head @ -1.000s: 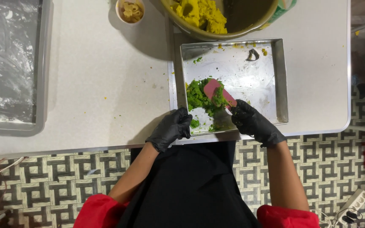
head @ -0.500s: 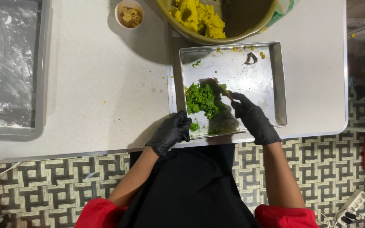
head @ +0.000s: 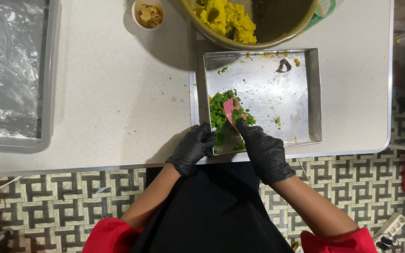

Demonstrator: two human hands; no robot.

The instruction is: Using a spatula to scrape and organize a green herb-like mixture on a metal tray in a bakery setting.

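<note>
This is a kitchen or food-preparation space. A pale table (head: 94, 93) carries cooking gear: a square metal tray (head: 277, 89) with chopped green herbs (head: 221, 110) on it, a large bowl (head: 277, 33) of yellow mash at the far edge, and a small cup (head: 148, 13) of food beside that. At the far left lies a flat tray (head: 10, 70) dusted with flour. Black food-handling gloves cover both hands, and the floor (head: 71, 197) has patterned tiles.

Gloved right hand (head: 264, 149) pressing pink scraper (head: 231, 108) into green mash (head: 220, 111), left hand (head: 194, 147) gripping steel tray (head: 313, 100) edge
</note>
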